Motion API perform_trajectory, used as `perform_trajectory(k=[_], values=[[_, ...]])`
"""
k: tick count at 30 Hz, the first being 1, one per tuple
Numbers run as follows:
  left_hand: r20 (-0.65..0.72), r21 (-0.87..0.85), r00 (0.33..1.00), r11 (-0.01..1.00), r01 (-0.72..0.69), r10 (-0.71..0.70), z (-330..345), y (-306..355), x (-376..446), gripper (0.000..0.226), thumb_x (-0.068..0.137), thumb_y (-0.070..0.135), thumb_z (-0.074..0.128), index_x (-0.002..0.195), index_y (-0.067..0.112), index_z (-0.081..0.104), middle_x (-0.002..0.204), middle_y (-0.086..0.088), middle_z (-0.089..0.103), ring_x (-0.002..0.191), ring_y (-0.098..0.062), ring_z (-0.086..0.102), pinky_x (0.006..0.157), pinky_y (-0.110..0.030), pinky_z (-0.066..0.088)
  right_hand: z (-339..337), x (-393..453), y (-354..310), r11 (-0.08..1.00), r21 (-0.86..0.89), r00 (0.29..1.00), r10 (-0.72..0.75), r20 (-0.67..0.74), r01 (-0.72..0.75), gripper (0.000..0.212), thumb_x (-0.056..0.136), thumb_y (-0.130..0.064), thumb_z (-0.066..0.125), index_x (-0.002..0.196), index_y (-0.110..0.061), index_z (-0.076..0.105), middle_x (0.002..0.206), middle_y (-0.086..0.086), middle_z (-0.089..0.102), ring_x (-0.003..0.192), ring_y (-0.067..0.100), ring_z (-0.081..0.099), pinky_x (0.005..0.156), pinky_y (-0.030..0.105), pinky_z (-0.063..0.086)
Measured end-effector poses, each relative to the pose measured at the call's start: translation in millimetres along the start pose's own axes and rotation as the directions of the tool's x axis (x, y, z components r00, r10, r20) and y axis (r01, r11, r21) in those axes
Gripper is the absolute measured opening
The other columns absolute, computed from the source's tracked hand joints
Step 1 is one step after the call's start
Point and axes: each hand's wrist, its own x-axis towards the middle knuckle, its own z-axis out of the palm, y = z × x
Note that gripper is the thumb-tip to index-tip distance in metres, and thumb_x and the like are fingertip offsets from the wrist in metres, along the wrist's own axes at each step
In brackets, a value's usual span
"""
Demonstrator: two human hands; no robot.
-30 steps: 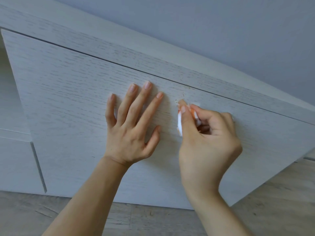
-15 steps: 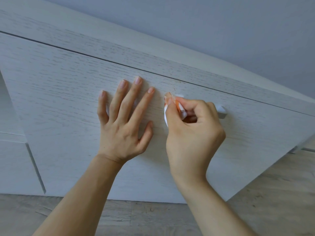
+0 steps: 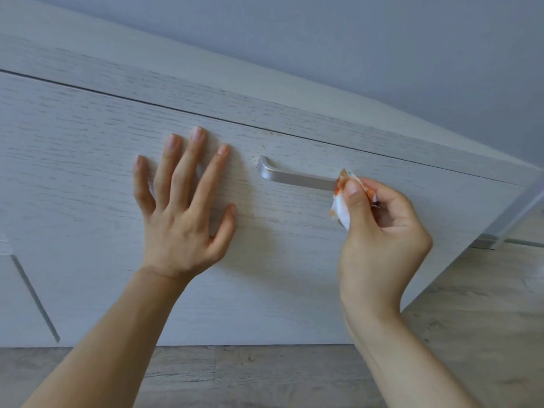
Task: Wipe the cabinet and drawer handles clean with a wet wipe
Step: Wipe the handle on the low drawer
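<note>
A stained wet wipe is pinched against the drawer handle by the right hand, left hand spread flat; grime could be smeared back.

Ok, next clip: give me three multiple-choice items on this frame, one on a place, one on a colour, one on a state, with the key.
1. Where along the drawer handle is the wet wipe?
A. its left end
B. its right part
C. off it, on the floor

2. What colour are the stains on the wet wipe?
A. orange
B. green
C. blue

3. How does the left hand lie?
A. curled round the handle
B. pinching the wipe
C. flat, fingers spread, on the drawer front

Key: 1 B, the right hand pinches the wipe against the bar's right part, the left end bare; 2 A, orange patches show at the wipe's top edge; 3 C, the palm and straight fingers rest on the panel, left of the handle.
</note>
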Motion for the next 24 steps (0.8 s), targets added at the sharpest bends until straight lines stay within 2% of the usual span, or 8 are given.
perform_trajectory(k=[4, 6, 9, 13, 15, 20, 24], values=[[0.006, -0.009, 1.0, 1.0, 0.003, -0.003, -0.7, 1.1, -0.2, 0.064, 0.088, 0.038, 0.044, 0.146, 0.015, 0.029, 0.151, -0.01, 0.02, 0.142, -0.03, 0.012, 0.115, -0.045, -0.003, -7.6, 14.6, 3.8, 0.998, 0.001, 0.996, 0.069, -0.059, -0.07, 0.007, 0.088, -0.017, 0.065, 0.092, -0.014, 0.07, 0.087, 0.01, 0.071, 0.078, 0.019, 0.068, 0.071, 0.027, 0.053], [0.005, -0.01, 1.0, 1.0, 0.001, -0.001, -1.2, 0.6, -0.3, 0.064, 0.089, 0.039, 0.044, 0.146, 0.015, 0.029, 0.151, -0.011, 0.02, 0.142, -0.031, 0.012, 0.115, -0.046, -0.002, -6.6, 20.0, 3.1, 0.996, 0.027, 0.996, 0.084, -0.018, -0.084, 0.01, 0.089, -0.016, 0.064, 0.095, -0.011, 0.071, 0.082, 0.001, 0.07, 0.075, 0.01, 0.065, 0.071, 0.02, 0.05], [0.005, -0.01, 1.0, 1.0, -0.007, 0.008, -2.0, 0.6, -0.3, 0.064, 0.089, 0.038, 0.044, 0.146, 0.014, 0.03, 0.151, -0.012, 0.021, 0.142, -0.032, 0.014, 0.115, -0.046, -0.001, -4.2, 21.9, 0.1, 0.994, 0.044, 0.993, 0.098, 0.062, -0.101, 0.014, 0.092, -0.019, 0.06, 0.089, -0.014, 0.073, 0.068, -0.014, 0.066, 0.066, -0.001, 0.06, 0.071, 0.013, 0.05], [0.022, -0.01, 1.0, 1.0, -0.003, 0.003, -3.5, 2.4, -0.7, 0.065, 0.088, 0.039, 0.045, 0.146, 0.013, 0.03, 0.151, -0.012, 0.022, 0.142, -0.033, 0.013, 0.115, -0.049, 0.0, -6.7, 19.6, -3.4, 0.996, -0.07, 0.985, 0.073, 0.153, -0.063, 0.01, 0.09, -0.024, 0.062, 0.089, -0.031, 0.069, 0.086, -0.007, 0.07, 0.077, 0.002, 0.065, 0.072, 0.011, 0.046], [0.029, -0.007, 1.0, 1.0, -0.005, 0.005, -4.8, 3.9, -0.5, 0.065, 0.088, 0.039, 0.044, 0.146, 0.013, 0.029, 0.151, -0.013, 0.022, 0.141, -0.033, 0.014, 0.115, -0.05, 0.001, -12.1, 16.7, -5.5, 0.996, -0.086, 0.986, 0.049, 0.158, -0.036, 0.016, 0.09, -0.021, 0.062, 0.085, -0.035, 0.068, 0.084, -0.004, 0.069, 0.074, 0.001, 0.064, 0.071, 0.011, 0.044], [0.053, 0.007, 0.999, 1.0, 0.002, -0.002, -8.4, 4.1, -0.6, 0.066, 0.087, 0.038, 0.045, 0.146, 0.013, 0.029, 0.151, -0.015, 0.025, 0.142, -0.034, 0.015, 0.114, -0.052, 0.004, -7.8, -12.4, -10.0, 0.997, -0.052, 0.974, -0.043, 0.22, 0.056, 0.01, 0.082, -0.012, 0.071, 0.089, -0.018, 0.075, 0.081, -0.004, 0.068, 0.071, -0.001, 0.065, 0.069, 0.008, 0.045], [0.102, 0.012, 0.995, 1.0, -0.008, 0.007, -15.4, 3.1, 0.1, 0.066, 0.086, 0.037, 0.046, 0.146, 0.014, 0.029, 0.152, -0.013, 0.024, 0.143, -0.029, 0.015, 0.113, -0.054, 0.009, 15.2, -23.0, -22.4, 0.975, -0.053, 0.954, -0.199, 0.223, 0.216, 0.01, 0.079, -0.012, 0.074, 0.089, -0.013, 0.075, 0.079, -0.003, 0.068, 0.068, 0.004, 0.061, 0.067, 0.006, 0.043]])
